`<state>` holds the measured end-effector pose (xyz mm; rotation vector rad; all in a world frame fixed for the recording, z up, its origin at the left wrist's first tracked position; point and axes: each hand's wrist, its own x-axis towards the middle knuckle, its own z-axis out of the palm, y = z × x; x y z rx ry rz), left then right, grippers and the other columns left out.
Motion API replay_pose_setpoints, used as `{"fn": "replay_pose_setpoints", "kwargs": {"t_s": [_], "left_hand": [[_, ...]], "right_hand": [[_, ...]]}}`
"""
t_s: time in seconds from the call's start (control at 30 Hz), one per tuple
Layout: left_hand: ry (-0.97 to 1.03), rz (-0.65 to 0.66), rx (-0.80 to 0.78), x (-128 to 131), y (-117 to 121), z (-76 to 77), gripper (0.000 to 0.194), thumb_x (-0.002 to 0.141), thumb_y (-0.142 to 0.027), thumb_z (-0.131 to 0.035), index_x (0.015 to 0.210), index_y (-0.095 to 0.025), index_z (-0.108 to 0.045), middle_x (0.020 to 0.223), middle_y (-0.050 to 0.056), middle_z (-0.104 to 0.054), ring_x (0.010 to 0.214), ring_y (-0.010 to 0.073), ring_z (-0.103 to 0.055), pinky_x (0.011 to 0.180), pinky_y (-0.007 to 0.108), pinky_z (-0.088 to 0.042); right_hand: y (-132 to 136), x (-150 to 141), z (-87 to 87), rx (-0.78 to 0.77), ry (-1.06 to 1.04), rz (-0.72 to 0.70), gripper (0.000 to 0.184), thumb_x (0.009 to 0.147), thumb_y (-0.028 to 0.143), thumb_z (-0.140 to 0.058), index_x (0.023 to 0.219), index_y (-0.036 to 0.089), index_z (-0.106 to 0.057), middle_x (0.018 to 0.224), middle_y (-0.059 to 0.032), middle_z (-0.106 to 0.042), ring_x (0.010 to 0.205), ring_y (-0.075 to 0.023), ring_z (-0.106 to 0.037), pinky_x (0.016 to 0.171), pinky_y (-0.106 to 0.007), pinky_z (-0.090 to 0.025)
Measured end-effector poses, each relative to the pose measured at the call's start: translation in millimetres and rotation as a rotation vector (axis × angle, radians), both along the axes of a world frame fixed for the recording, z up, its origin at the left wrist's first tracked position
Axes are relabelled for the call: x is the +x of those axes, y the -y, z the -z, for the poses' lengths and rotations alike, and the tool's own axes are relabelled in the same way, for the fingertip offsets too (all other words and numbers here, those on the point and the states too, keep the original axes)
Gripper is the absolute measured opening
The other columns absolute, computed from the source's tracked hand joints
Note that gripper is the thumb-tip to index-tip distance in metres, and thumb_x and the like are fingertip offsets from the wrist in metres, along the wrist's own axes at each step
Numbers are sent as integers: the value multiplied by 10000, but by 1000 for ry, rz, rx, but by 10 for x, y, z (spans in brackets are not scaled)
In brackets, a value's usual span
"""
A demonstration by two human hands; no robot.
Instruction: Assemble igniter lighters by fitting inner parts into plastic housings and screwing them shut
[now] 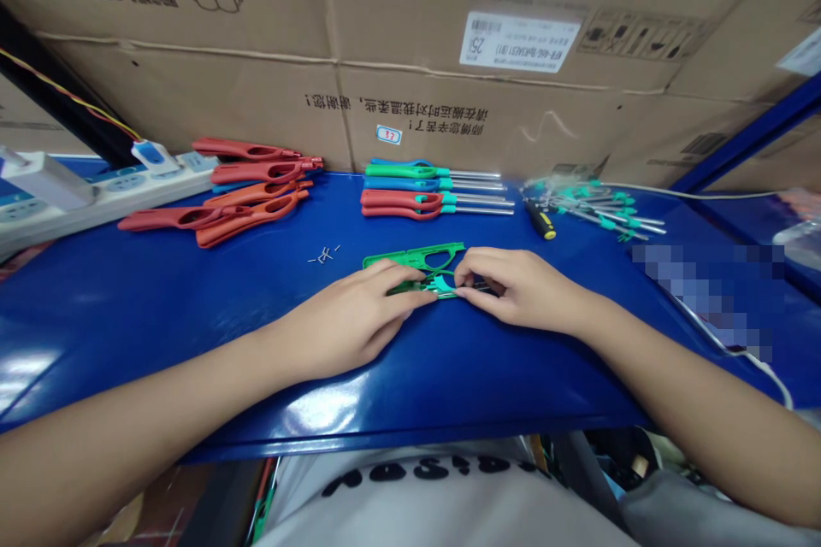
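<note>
Here, the left hand [363,308] clamps a green shell [406,286] between thumb and fingers near the centre of the blue table [506,385]. The right hand's [521,286] fingertips meet its teal insert [442,284]; whether they pinch it, I cannot tell. From there, metal pins [326,254] lie at 9 o'clock, a screwdriver [540,220] at 2 o'clock.

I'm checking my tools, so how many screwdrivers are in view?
1: black-and-yellow screwdriver on the blue table, beside the loose metal tubes; others may be hidden there.
</note>
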<state>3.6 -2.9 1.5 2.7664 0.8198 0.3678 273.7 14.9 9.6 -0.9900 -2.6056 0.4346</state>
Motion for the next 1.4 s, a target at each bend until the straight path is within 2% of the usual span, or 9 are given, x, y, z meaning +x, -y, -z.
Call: {"fn": "replay_pose_setpoints", "kwargs": {"t_s": [0.3, 0.7, 0.77, 0.83, 0.9, 0.97, 1.07, 1.2, 1.4], "left_hand": [[19, 8, 14, -2, -1, 15, 423, 1015, -186, -436, 1412, -263, -558, 1369, 118, -566, 1289, 295, -505, 1060, 504, -484], [20, 36, 51, -12, -40, 52, 506, 970, -87, -432, 1432, -259, -547, 1378, 125, -571, 1296, 307, -508, 1057, 521, -495], [18, 36, 53, -14, -39, 50, 500, 979, -89, -423, 1432, -260, -546, 1382, 124, -567, 1296, 303, -508, 1058, 520, -495], [23, 38, 54, -19, -36, 51, 490, 987, -97, -419, 1431, -262, -546, 1385, 123, -565, 1297, 297, -511, 1061, 516, -493], [28, 38, 58, -22, -33, 55, 480, 991, -105, -422, 1428, -257, -550, 1387, 128, -564, 1296, 297, -516, 1060, 515, -494], [27, 37, 60, -24, -31, 60, 477, 987, -103, -429, 1421, -251, -558, 1387, 136, -567, 1290, 302, -526, 1050, 519, -500], [23, 36, 60, -28, -30, 61, 467, 990, -106, -432, 1410, -256, -569, 1396, 131, -570, 1282, 298, -542, 1034, 509, -513], [44, 19, 49, -38, -34, 54, 422, 1019, -149, -416, 1389, -257, -587, 1409, 102, -573, 1260, 258, -569, 1032, 451, -525], [76, 8, 53, -33, -48, 46, 370, 1019, -184, -450, 1329, -260, -636, 1370, 85, -603, 1236, 243, -586, 1034, 426, -522]], "right_hand": [[-40, 51, -30, -76, -64, -36, 110, 920, 178, -603, 1015, 192, -657, 894, -23, -668, 650, -114, -549, 626, -243, -426], [-82, 80, -47, -147, -114, -41, 85, 935, 215, -610, 979, 188, -678, 857, -18, -658, 622, -113, -520, 591, -248, -439], [-102, 89, -34, -88, -144, -18, 129, 953, 211, -573, 1021, 191, -681, 940, -47, -665, 703, -138, -571, 643, -272, -480], [-129, 98, -1, 18, -145, -7, 230, 960, 151, -508, 1110, 193, -677, 1071, -92, -653, 906, -192, -620, 796, -339, -520], [-152, 105, 40, 91, -92, -20, 363, 938, 74, -448, 1203, 206, -659, 1235, -129, -605, 1129, -251, -581, 964, -446, -485], [-165, 112, 73, 93, -22, -20, 431, 928, 47, -419, 1250, 227, -641, 1358, -136, -543, 1241, -284, -522, 1034, -523, -438], [-174, 122, 94, 59, 29, 49, 306, 955, 115, -454, 1158, 227, -654, 1384, -127, -522, 1292, -301, -483, 1061, -559, -409], [-199, 137, 87, 43, -22, 133, 76, 932, 197, -563, 948, 204, -637, 1278, -121, -547, 1248, -287, -522, 1069, -524, -419], [-203, 138, 85, -7, -63, 118, 106, 910, 182, -568, 987, 213, -635, 1241, -107, -557, 1205, -253, -560, 1071, -459, -432]]}}
